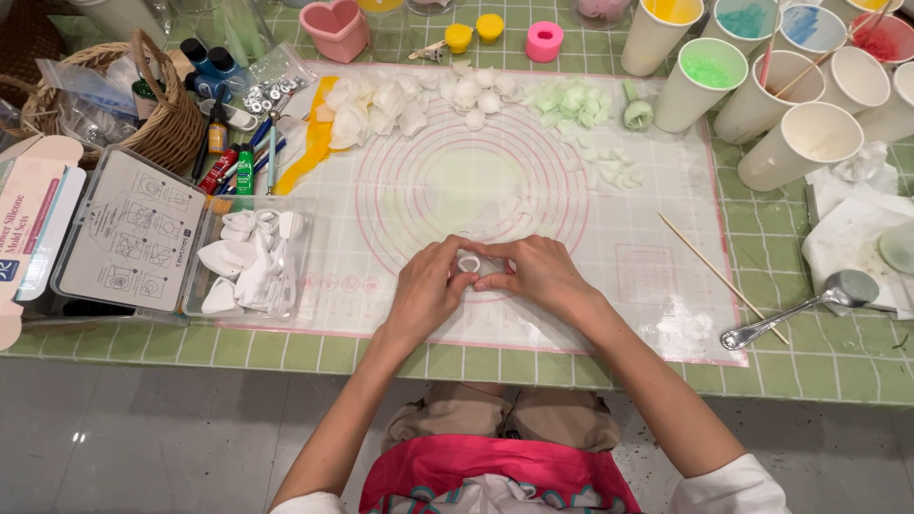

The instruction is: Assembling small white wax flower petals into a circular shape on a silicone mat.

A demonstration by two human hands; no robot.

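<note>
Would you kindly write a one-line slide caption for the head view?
Left hand and right hand together pinch a small white mould piece over a translucent ringed silicone mat.

white piece (473, 264) mostly hidden by fingers; paper cups (885, 38) cut off at edge

We see a green-tiled table (819, 376) carrying a translucent pink-edged mat (533, 205) — at its left a clear tray of white moulds (249, 265) and a wicker basket (157, 119), at its right paper cups (804, 143), a metal spoon (800, 306) and a wooden stick (719, 276) — pink moulds (335, 29) behind
</note>
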